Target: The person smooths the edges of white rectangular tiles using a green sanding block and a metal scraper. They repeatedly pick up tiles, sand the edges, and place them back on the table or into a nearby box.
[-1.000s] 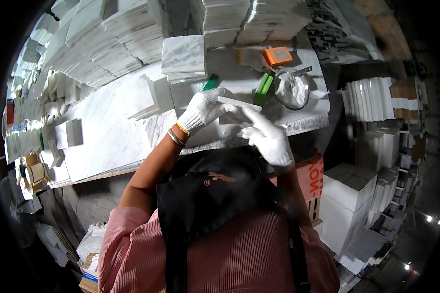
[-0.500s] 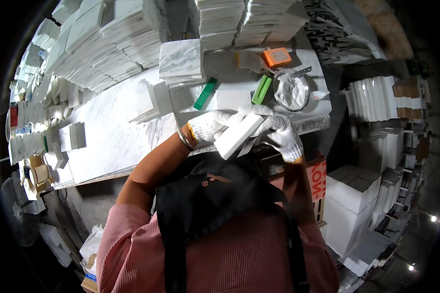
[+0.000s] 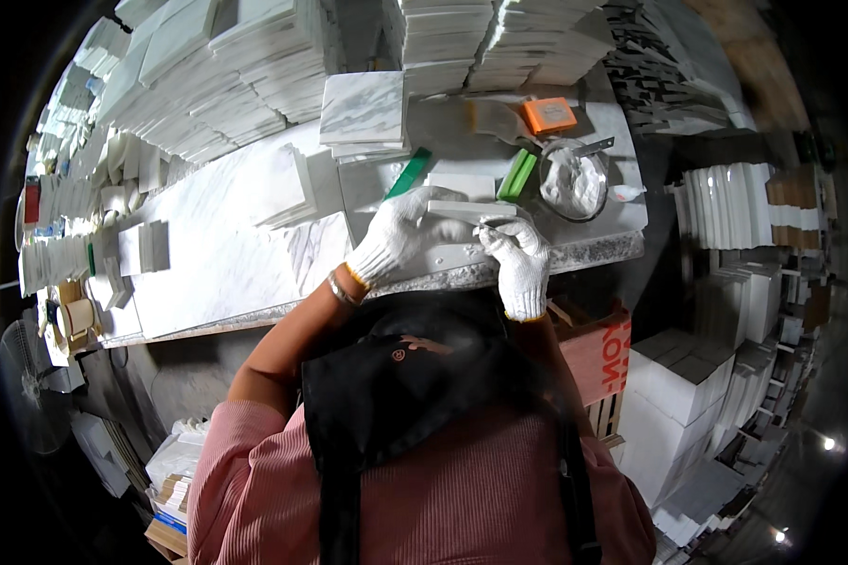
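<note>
The person stood bent over the marble worktop (image 3: 207,273), both hands in white knit gloves. The left hand (image 3: 393,243) was curled around the left end of a narrow white stone strip (image 3: 469,209), fingers wrapped over its top, while the right hand (image 3: 516,256) pinched the strip's right end between thumb and fingertips. The strip lay level, just above the worktop's front edge, near its right-hand half. Just behind it, two green blocks (image 3: 516,175) sat tilted on the surface, one to the left and one to the right of a small white tile. Toward the right edge stood a round bowl (image 3: 573,181) of white paste with a metal blade resting across its rim, and an orange block (image 3: 549,115) lay near the back right corner. A square marble slab (image 3: 363,108) rested on a short pile at the back edge, with tall stacks of white tiles (image 3: 226,75) crowding behind it.
</note>
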The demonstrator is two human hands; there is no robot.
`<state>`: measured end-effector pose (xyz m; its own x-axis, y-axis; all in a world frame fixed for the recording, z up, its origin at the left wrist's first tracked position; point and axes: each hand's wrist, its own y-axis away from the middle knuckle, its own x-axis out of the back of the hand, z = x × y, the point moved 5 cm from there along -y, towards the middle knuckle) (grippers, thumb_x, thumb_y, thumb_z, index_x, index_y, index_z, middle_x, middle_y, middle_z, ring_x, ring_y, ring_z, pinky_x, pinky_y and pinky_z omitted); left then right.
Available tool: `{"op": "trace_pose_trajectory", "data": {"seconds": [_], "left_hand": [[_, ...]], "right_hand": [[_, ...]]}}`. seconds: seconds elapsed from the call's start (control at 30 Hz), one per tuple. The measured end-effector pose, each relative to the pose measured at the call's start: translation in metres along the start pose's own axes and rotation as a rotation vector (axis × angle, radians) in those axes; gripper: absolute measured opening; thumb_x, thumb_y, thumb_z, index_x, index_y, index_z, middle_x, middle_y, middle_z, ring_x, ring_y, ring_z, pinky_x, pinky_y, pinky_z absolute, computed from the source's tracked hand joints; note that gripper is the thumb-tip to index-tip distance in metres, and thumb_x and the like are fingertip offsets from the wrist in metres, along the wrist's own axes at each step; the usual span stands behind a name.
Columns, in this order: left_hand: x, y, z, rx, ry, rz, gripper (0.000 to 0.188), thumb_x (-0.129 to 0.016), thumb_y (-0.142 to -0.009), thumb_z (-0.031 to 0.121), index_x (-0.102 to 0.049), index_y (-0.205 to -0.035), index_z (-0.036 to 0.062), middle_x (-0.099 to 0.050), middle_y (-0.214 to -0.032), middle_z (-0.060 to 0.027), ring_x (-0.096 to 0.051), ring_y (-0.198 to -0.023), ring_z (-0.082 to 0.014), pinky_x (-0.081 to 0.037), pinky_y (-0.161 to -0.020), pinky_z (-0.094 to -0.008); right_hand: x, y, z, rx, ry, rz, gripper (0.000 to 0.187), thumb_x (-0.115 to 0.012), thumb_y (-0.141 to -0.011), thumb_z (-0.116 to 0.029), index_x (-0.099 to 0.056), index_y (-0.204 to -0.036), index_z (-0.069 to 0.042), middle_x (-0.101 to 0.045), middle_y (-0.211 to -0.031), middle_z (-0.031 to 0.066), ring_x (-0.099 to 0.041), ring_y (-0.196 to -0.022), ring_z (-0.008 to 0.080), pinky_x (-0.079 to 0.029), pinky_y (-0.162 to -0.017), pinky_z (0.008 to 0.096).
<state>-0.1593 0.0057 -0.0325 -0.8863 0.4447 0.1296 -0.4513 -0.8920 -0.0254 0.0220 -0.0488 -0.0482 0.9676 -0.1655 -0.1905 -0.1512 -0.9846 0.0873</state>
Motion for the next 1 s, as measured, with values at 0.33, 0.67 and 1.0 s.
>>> {"op": "trace_pose_trajectory", "data": {"seconds": [0.33,0.67,1.0], "left_hand": [[0.009,-0.019,-0.019,0.074,0.123,-0.136,0.026,-0.069,-0.082,-0.001,-0.068,-0.107,0.0007,-0.069,-0.097,-0.0040,-0.062,-0.091,-0.0109,-0.050,-0.084,-0.0276],[0.011,-0.023,-0.024,-0.002,0.147,-0.173,0.022,-0.069,-0.083,0.000,-0.069,-0.104,0.0009,-0.068,-0.100,-0.0044,-0.060,-0.093,-0.0130,-0.049,-0.085,-0.0281],[0.010,-0.020,-0.019,-0.022,0.087,-0.098,0.023,-0.070,-0.080,-0.002,-0.068,-0.102,0.0010,-0.069,-0.094,-0.0031,-0.062,-0.088,-0.0110,-0.051,-0.082,-0.0271]], "right_hand": [[0.044,-0.024,-0.071,-0.040,0.260,-0.236,0.024,-0.058,-0.095,-0.007,-0.065,-0.116,0.001,-0.067,-0.098,0.0083,-0.065,-0.084,0.0125,-0.054,-0.073,0.0245],[-0.025,-0.073,-0.079,0.438,0.756,-0.749,0.025,-0.065,-0.083,-0.006,-0.072,-0.108,-0.006,-0.072,-0.105,0.0083,-0.068,-0.095,0.0241,-0.054,-0.084,0.0327],[0.000,-0.049,-0.093,0.537,0.934,-0.733,0.028,-0.066,-0.082,0.001,-0.070,-0.109,0.000,-0.071,-0.099,0.0098,-0.066,-0.088,0.0174,-0.054,-0.076,0.0288]]}}
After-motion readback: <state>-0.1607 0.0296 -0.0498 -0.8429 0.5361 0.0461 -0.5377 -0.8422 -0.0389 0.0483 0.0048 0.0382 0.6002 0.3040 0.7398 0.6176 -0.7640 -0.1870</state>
